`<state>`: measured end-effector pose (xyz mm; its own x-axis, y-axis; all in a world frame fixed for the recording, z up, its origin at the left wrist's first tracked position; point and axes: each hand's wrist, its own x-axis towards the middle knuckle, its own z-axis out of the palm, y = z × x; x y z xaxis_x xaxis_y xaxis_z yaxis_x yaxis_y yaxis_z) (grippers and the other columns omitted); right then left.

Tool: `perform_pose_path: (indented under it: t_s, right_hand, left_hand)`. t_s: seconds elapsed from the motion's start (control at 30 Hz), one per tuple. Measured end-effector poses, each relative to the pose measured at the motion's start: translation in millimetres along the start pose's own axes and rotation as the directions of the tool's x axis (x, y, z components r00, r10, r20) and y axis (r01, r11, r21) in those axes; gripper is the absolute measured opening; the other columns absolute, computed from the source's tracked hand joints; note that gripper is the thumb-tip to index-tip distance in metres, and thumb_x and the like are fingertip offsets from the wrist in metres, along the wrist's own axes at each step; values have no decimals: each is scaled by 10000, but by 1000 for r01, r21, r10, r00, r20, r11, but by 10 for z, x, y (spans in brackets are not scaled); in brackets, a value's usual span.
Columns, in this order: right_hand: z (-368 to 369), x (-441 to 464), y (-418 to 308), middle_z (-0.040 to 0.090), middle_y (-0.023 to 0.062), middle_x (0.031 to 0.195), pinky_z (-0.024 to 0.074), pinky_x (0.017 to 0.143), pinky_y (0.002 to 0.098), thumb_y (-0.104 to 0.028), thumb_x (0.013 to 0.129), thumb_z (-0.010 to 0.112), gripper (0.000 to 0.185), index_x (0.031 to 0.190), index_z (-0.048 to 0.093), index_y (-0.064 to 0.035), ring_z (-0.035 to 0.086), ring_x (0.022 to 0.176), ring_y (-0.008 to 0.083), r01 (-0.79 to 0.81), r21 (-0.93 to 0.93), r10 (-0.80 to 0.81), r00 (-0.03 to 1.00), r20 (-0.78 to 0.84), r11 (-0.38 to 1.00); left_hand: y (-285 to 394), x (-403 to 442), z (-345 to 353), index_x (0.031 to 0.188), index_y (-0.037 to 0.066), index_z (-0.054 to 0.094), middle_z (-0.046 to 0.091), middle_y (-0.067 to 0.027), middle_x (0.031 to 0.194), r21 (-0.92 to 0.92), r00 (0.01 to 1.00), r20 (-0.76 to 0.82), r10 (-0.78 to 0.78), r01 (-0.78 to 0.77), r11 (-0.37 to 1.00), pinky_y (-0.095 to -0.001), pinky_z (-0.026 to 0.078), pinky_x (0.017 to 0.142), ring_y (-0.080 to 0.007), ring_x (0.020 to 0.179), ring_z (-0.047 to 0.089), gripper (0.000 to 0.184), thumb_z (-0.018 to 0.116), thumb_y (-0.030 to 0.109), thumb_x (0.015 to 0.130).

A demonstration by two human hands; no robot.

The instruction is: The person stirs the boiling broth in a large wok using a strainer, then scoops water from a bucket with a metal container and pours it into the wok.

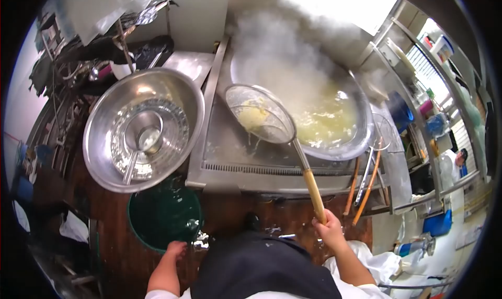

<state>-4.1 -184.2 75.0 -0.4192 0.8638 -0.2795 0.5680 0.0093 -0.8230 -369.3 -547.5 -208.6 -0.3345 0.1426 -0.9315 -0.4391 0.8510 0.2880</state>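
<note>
Our right hand point(328, 230) grips the strainer point(278, 125) by its wooden handle point(312, 192), pale food point(254, 115) in the bowl, beside the steaming vat point(361, 105); our left hand point(177, 250) is near the green bucket point(163, 212), finger state can't tell. We'd best keep the bowl level and steady so nothing slides off.

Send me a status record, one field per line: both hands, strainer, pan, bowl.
Right hand: grips the wooden handle of the strainer
Left hand: nothing visible in it; near the green tub
Strainer load: pale yellow food, dripping
Large pan: steaming, yellowish liquid inside
Metal bowl: clear liquid, a long-handled dipper inside
</note>
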Motion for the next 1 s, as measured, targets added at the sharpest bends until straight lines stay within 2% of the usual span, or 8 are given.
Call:
perform_pose_path:
  t_s: [0.17, 0.23, 0.37, 0.43, 0.63, 0.7, 0.83, 1.0]
  right_hand:
    - [126, -271, -90, 595, 32, 818, 464, 730, 281, -89, 831, 640, 328, 1148, 562, -50, 552, 757, 128, -12, -116, 1, 996, -94, 993]
    - [58, -313, -116, 607, 62, 832, 468, 742, 283, -84, 829, 644, 327, 1145, 565, -56, 570, 778, 135, 165, -83, -171, 982, -75, 983]
    - [-13, -182, 63, 617, 59, 851, 471, 758, 286, -76, 825, 651, 323, 1136, 569, -47, 580, 812, 131, 16, -253, -67, 979, -194, 967]
    - [52, -153, 162, 618, 35, 856, 475, 762, 287, -80, 819, 668, 325, 1125, 571, -32, 588, 825, 133, 131, -229, -176, 966, -187, 965]
    - [-78, 244, -122, 581, 1, 781, 457, 536, 212, -127, 841, 670, 315, 1128, 560, -53, 530, 606, 60, -49, 289, 83, 991, -105, 956]
    - [-232, 520, -175, 585, 4, 770, 447, 474, 211, -147, 856, 653, 315, 1137, 534, -69, 546, 560, 68, -2, 373, 74, 981, -179, 928]
    - [-788, 1272, -138, 589, 25, 749, 440, 426, 232, -152, 873, 614, 301, 1142, 498, -82, 552, 525, 91, 11, 354, 106, 946, -307, 935]
    - [-1778, 2734, 136, 586, 63, 721, 447, 415, 293, -145, 854, 580, 247, 1067, 498, -50, 561, 520, 152, -16, 178, 107, 852, -513, 984]
  left_hand:
    - [-87, 321, -9, 914, 74, 622, 605, -31, 753, -55, 993, 70, 92, -88, 995, -325, 433, 493, -158, 619, 577, 254, 625, 319, 846]
    - [-56, 288, 4, 898, 70, 626, 616, -39, 768, 11, 998, 40, 57, -57, 998, -330, 437, 493, -161, 622, 580, 257, 624, 321, 845]
    - [14, 277, -52, 858, 59, 635, 644, -55, 802, 88, 996, 48, 70, -74, 993, -347, 454, 491, -173, 597, 583, 275, 616, 332, 843]
    - [84, 121, -53, 870, 59, 629, 632, -55, 780, 111, 997, -4, 83, -82, 991, -346, 467, 480, -177, 567, 581, 254, 619, 311, 841]
    - [-13, 94, -133, 928, 61, 609, 621, -56, 782, -1, 999, 12, -47, 47, 999, -342, 481, 469, -166, 570, 589, 236, 629, 280, 842]
    - [-46, 195, -122, 1028, 72, 593, 633, -64, 848, 67, 997, -6, -81, 81, 994, -412, 513, 605, -216, 692, 619, 293, 579, 327, 883]
    - [290, -196, -39, 896, 82, 594, 577, -41, 717, 38, 994, -7, -105, 105, 994, -290, 363, 386, -164, 531, 520, 258, 616, 335, 857]
    - [423, -197, 149, 902, 98, 599, 561, -28, 676, -46, 988, -152, -2, -5, 999, -287, 354, 374, -157, 476, 484, 205, 589, 301, 875]
